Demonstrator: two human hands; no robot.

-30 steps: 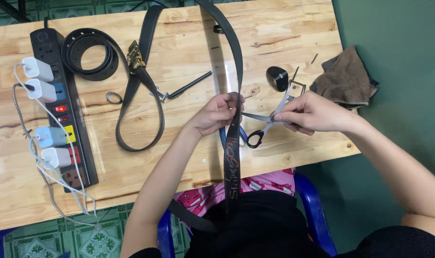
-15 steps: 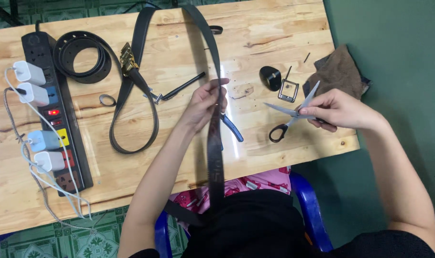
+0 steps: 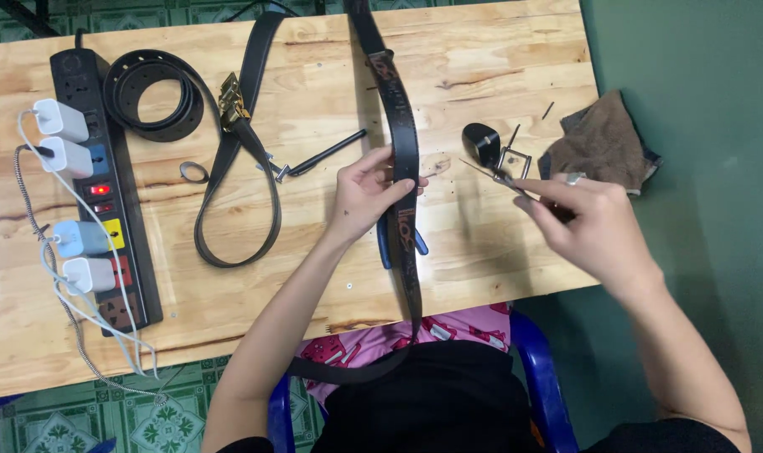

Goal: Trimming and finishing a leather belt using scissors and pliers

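Belt (image 3: 401,159) running lengthwise away (dark), left hand (image 3: 366,195) gripping it, right hand (image 3: 595,222) pinching scissors (image 3: 503,178)

Black belt (image 3: 401,143), brown cloth (image 3: 598,143), pale wooden table (image 3: 314,75).

scissors (image 3: 505,178) now away from belt (image 3: 402,143)

Counts on the wooden table (image 3: 230,335)
Three dark belts (image 3: 402,151) are counted on it, with four white chargers (image 3: 61,120) plugged into one power strip (image 3: 134,277).
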